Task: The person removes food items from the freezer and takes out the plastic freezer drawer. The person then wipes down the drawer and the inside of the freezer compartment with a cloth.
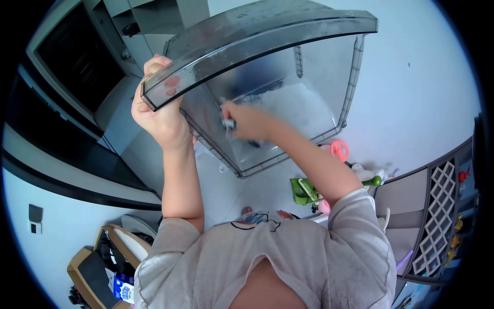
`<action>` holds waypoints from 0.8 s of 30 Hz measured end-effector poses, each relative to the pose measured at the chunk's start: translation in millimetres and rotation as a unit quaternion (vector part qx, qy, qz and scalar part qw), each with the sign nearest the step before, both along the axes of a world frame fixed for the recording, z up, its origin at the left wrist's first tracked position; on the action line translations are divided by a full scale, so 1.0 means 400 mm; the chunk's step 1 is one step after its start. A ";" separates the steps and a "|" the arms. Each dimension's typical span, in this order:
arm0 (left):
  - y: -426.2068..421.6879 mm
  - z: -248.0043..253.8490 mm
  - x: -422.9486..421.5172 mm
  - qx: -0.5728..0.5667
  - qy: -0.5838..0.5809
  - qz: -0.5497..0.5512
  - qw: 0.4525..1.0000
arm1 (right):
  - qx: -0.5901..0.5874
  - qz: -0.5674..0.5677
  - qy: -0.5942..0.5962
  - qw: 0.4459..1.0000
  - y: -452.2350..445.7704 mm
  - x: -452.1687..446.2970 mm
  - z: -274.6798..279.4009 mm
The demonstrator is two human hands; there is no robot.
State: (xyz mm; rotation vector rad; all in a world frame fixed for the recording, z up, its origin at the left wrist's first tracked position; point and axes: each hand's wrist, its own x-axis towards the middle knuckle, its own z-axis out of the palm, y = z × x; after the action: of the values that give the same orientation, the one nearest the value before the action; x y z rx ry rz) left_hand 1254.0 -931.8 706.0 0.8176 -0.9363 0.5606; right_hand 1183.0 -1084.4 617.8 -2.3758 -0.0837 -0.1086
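A large see-through grey plastic storage bin [267, 28] is tipped up in front of me, its open side facing me. My left hand [160, 116] is closed around the thick rim at the bin's left corner, fingertips showing through the plastic. Reaching inside through the opening, my right hand [249, 122] is closed near the left inner wall. Between its fingers shows a small white-and-dark item [229, 123], too blurred to name. Whitish, wet-looking smears cover the bin's inner bottom [303, 105].
Below the bin, on the tiled floor [221, 193], are a green dustpan-like thing [303, 191] and pink items [338, 150]. A cardboard box [82, 265] stands lower left, a lattice-fronted cabinet [437, 221] at right. A dark door [77, 56] is upper left.
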 end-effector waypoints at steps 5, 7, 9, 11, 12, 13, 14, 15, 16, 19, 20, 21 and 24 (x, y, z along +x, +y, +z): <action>-0.009 -0.010 0.033 -0.005 -0.038 0.012 0.999 | -0.084 0.078 0.032 0.993 0.084 -0.268 -0.078; -0.008 -0.004 0.030 -0.015 -0.047 0.023 0.999 | -0.115 0.111 0.254 0.954 0.006 -0.377 -0.205; 0.000 0.009 0.039 -0.029 -0.044 0.033 0.998 | -0.246 0.010 0.367 0.897 -0.114 -0.443 -0.357; 0.009 0.026 0.048 -0.068 -0.002 -0.001 0.998 | -0.204 -0.093 0.331 0.917 -0.160 -0.451 -0.339; 0.016 0.032 0.052 -0.087 0.019 -0.016 0.996 | -0.093 -0.104 0.284 0.949 -0.166 -0.448 -0.277; 0.029 0.033 0.059 -0.073 0.041 -0.002 0.996 | 0.020 -0.113 0.235 0.965 -0.164 -0.449 -0.215; 0.036 0.034 0.059 -0.082 0.058 -0.012 0.995 | 0.037 -0.102 0.204 0.973 -0.153 -0.447 -0.159; 0.042 0.035 0.058 -0.089 0.075 -0.024 0.993 | 0.055 -0.092 0.172 0.979 -0.133 -0.443 -0.099; 0.047 0.037 0.063 -0.098 0.091 -0.037 0.990 | 0.072 -0.085 0.139 0.984 -0.110 -0.435 -0.029; 0.054 0.036 0.076 -0.096 0.065 -0.052 0.992 | 0.026 -0.145 0.051 0.988 -0.057 -0.400 0.167; 0.057 0.036 0.079 -0.099 0.055 -0.062 0.992 | 0.013 -0.151 -0.032 0.988 -0.059 -0.382 0.176; 0.056 0.039 0.078 -0.099 0.063 -0.061 0.991 | 0.005 -0.176 -0.152 0.973 -0.056 -0.346 0.177; 0.046 0.045 0.066 -0.089 0.096 -0.065 0.989 | 0.103 -0.281 -0.343 0.890 -0.007 -0.208 0.206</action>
State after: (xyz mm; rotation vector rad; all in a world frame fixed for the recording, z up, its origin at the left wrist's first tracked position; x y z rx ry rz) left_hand 1280.6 -913.3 723.9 0.6320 -0.7442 0.4361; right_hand 1099.7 -1087.0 700.2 -1.9741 0.2747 -1.1701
